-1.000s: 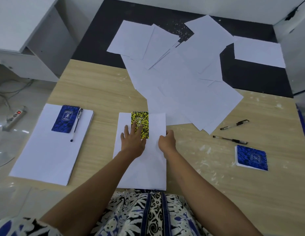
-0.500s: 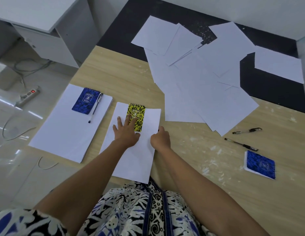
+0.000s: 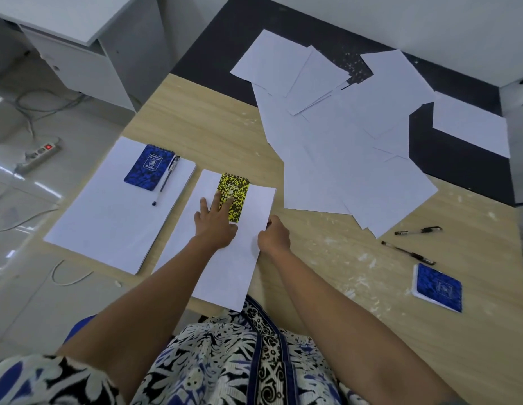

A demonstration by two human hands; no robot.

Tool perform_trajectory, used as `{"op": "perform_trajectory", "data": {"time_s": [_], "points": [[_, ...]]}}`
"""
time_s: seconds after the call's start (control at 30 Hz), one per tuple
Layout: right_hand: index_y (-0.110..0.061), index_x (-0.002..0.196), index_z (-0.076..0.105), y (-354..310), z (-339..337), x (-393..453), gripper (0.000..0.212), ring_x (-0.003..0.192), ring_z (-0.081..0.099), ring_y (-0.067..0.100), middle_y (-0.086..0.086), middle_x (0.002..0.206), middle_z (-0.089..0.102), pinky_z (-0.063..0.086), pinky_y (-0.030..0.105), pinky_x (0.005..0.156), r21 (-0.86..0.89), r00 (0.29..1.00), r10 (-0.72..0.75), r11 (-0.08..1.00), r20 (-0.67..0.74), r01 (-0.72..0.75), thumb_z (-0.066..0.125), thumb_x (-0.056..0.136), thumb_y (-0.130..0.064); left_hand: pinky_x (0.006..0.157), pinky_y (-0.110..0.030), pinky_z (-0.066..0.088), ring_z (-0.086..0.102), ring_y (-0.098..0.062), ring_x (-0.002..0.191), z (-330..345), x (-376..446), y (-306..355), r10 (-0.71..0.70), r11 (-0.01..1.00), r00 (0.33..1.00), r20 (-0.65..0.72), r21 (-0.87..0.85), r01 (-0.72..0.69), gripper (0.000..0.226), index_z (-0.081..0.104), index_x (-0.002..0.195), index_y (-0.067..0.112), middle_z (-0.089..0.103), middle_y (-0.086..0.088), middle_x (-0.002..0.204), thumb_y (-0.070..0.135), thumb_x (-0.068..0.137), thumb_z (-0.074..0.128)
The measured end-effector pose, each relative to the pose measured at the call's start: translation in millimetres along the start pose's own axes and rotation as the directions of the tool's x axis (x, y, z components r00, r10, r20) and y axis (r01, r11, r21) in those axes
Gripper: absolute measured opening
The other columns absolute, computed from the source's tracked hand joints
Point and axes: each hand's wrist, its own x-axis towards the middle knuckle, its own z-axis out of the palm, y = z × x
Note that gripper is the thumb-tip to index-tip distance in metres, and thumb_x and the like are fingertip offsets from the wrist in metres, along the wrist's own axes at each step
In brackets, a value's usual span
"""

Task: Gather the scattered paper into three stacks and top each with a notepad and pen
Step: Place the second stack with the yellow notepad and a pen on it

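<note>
A left paper stack (image 3: pixel 108 217) carries a blue notepad (image 3: pixel 149 167) and a pen (image 3: pixel 166 180). Beside it lies a middle paper stack (image 3: pixel 234 264) with a yellow notepad (image 3: pixel 233 197) near its top. My left hand (image 3: pixel 216 222) rests flat on this stack, fingers spread, fingertips on the yellow notepad. My right hand (image 3: pixel 274 234) pinches the stack's right edge. Scattered paper sheets (image 3: pixel 347 147) cover the far middle of the table. Two pens (image 3: pixel 418 231) (image 3: pixel 408 253) and a second blue notepad (image 3: pixel 437 287) lie at the right.
The wooden table (image 3: pixel 342 273) has white flecks on it and a dark mat (image 3: pixel 458 159) at its far side. A white desk (image 3: pixel 79 39) stands at the left. A power strip (image 3: pixel 38 154) and cables lie on the floor.
The middle stack, with both hands on it, has slid left and now lies close beside the left stack. The view has shifted too.
</note>
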Motion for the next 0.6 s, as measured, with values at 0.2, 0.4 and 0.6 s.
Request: {"op": "perform_trajectory", "data": {"time_s": [0.2,0.4,0.6], "points": [[-0.016,0.095,0.051,7.8,5.4,4.2,0.016,0.082,0.054,0.022,0.007,0.102,0.063,0.039,0.027,0.067,0.066,0.998,-0.018,0.998,-0.059,0.022,0.051,0.085,-0.004,0.116,-0.054,0.010,-0.009,-0.039,0.146,1.2,1.9,-0.6,-0.001,1.000,1.000,0.003,-0.024,0.001,0.071,0.010,0.153,0.030,-0.009,-0.002,0.162,0.033,0.095,0.050],[-0.013,0.089,0.052,13.7,6.7,7.8,0.013,0.079,0.055,0.020,0.002,0.089,0.058,0.040,0.026,0.066,0.121,0.995,-0.032,0.992,-0.095,0.043,0.058,0.084,-0.003,0.116,-0.055,0.010,-0.008,-0.039,0.146,-2.3,2.0,0.9,-0.001,0.999,1.000,0.003,-0.043,0.002,0.068,0.013,0.152,0.030,-0.007,-0.002,0.162,0.035,0.095,0.050],[-0.014,0.093,0.049,14.3,7.7,11.6,0.014,0.080,0.054,0.020,0.006,0.097,0.060,0.041,0.027,0.067,0.085,0.996,-0.045,0.995,-0.076,0.052,0.058,0.085,-0.005,0.115,-0.056,0.016,0.000,-0.039,0.147,-2.9,1.8,0.1,-0.011,0.999,0.999,-0.053,-0.044,0.008,0.061,0.022,0.150,0.031,0.003,-0.002,0.162,0.045,0.096,0.046]]}}
